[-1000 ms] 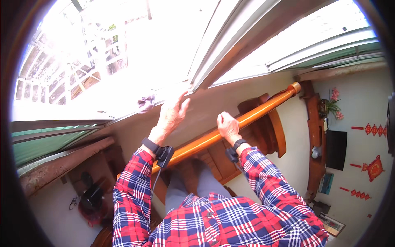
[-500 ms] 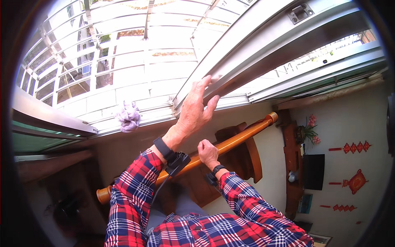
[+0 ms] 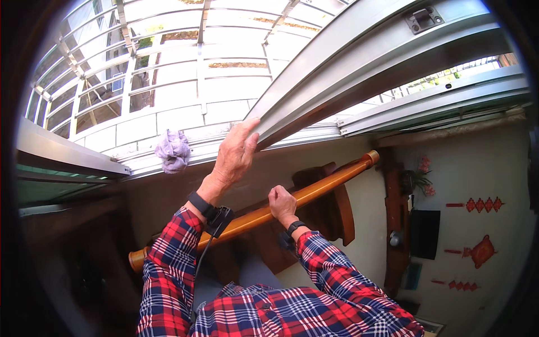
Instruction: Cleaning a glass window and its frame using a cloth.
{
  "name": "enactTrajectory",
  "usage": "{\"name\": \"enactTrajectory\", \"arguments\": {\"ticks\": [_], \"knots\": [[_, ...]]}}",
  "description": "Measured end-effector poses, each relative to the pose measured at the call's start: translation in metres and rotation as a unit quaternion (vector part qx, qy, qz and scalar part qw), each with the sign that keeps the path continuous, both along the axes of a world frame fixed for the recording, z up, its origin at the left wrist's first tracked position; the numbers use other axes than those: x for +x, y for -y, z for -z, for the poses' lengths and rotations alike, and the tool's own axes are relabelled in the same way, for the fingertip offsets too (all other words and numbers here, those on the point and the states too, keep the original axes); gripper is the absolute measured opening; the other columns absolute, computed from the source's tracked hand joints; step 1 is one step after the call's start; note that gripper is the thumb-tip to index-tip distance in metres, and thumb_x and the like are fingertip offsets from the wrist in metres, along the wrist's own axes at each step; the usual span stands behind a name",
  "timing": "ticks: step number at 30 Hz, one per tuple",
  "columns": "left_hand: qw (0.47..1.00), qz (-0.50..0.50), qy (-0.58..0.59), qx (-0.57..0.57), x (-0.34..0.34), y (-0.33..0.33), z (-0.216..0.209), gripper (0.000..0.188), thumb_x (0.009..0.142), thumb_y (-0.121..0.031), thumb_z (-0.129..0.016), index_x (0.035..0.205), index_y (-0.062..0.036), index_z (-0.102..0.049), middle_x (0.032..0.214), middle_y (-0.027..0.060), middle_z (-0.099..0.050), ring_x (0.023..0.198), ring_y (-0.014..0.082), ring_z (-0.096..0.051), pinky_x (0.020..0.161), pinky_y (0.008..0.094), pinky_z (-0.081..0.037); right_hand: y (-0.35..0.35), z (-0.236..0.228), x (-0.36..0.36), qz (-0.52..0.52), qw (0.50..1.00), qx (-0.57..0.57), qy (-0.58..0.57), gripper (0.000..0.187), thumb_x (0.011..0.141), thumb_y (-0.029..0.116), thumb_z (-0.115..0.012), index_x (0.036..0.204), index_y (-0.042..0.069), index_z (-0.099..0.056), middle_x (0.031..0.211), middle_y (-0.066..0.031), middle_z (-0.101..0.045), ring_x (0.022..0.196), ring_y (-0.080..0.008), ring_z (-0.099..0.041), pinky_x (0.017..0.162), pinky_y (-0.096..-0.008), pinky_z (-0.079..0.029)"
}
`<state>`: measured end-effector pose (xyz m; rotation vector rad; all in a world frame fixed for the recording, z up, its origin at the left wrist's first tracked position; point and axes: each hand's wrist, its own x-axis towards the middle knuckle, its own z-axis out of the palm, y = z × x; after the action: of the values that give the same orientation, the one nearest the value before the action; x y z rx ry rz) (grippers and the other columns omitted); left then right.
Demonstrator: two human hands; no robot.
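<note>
My left hand (image 3: 234,153) reaches up and grips the edge of a grey metal sliding window frame (image 3: 359,62), fingers curled round its lower end. My right hand (image 3: 282,203) is closed round a long orange-brown wooden rail (image 3: 325,182) that runs slantwise below the window. A crumpled lilac cloth (image 3: 173,150) lies on the window sill track (image 3: 135,163), a little to the left of my left hand and apart from it. Both forearms wear red and blue plaid sleeves and dark wristbands.
Beyond the open window a white metal grille (image 3: 168,73) covers the outside. A dark wooden chair (image 3: 331,210) stands under the rail. At the right are a dark wall screen (image 3: 425,233), red wall ornaments (image 3: 482,250) and flowers (image 3: 422,177).
The view has swung upward toward the window. My left hand has gone from the sill beside the cloth up to the sliding frame's edge. My right hand has stayed on the rail.
</note>
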<state>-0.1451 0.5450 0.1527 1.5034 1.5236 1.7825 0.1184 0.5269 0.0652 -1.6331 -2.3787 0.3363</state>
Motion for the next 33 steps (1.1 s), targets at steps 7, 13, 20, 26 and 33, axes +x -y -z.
{"name": "enactTrajectory", "arguments": {"ticks": [7, 13, 20, 26, 33], "knots": [[0.893, -0.151, -0.192, -0.378, -0.087, 0.088, 0.147, 0.023, 0.088, -0.02, -0.071, 0.106, -0.0066, -0.067, 0.104, 0.0152, -0.067, 0.098, 0.036, -0.066, 0.083, 0.0465, -0.053, 0.016, 0.003, 0.002, -0.011, 1.0, 0.001, -0.002, 0.018, 0.096, 0.02, -0.057, 0.082, 0.008, -0.058, 0.079, -0.013, -0.065, 0.074, -0.0373, -0.065, 0.063, -0.0465, -0.052], [0.851, -0.22, -0.326, -0.347, -0.096, 0.068, 0.161, 0.025, 0.091, -0.016, -0.063, 0.114, -0.0063, -0.063, 0.106, 0.0196, -0.068, 0.098, 0.0395, -0.067, 0.075, 0.0498, -0.055, -0.015, -0.005, 0.026, -0.023, 1.0, -0.012, -0.008, 0.017, 0.095, 0.019, -0.058, 0.082, 0.008, -0.058, 0.08, -0.0125, -0.065, 0.074, -0.0367, -0.065, 0.064, -0.0458, -0.053], [0.824, -0.189, -0.079, -0.529, -0.091, 0.085, 0.186, 0.037, 0.094, -0.04, -0.059, 0.109, -0.0066, -0.065, 0.117, 0.0205, -0.067, 0.106, 0.0359, -0.066, 0.081, 0.0486, -0.054, -0.003, 0.0, 0.025, -0.014, 1.0, -0.023, -0.01, 0.015, 0.093, 0.018, -0.06, 0.082, 0.008, -0.059, 0.08, -0.0126, -0.065, 0.073, -0.0366, -0.065, 0.064, -0.045, -0.053], [0.825, -0.257, -0.186, -0.468, -0.101, 0.075, 0.205, 0.034, 0.094, -0.039, -0.059, 0.108, -0.0086, -0.067, 0.107, 0.0196, -0.068, 0.097, 0.0375, -0.066, 0.082, 0.0502, -0.053, 0.0, -0.002, 0.012, -0.011, 0.999, -0.033, -0.024, 0.014, 0.093, 0.019, -0.06, 0.083, 0.008, -0.06, 0.081, -0.0123, -0.066, 0.073, -0.0364, -0.066, 0.064, -0.0444, -0.053], [0.938, -0.226, -0.041, -0.262, -0.126, 0.077, 0.115, 0.025, 0.099, -0.026, -0.063, 0.103, -0.0026, -0.071, 0.084, 0.0114, -0.071, 0.08, 0.0247, -0.07, 0.071, 0.0369, -0.053, -0.006, -0.008, 0.02, -0.013, 0.999, -0.026, -0.023, 0.013, 0.092, 0.019, -0.06, 0.084, 0.009, -0.061, 0.083, -0.0117, -0.066, 0.074, -0.0352, -0.066, 0.065, -0.044, -0.054]]}}
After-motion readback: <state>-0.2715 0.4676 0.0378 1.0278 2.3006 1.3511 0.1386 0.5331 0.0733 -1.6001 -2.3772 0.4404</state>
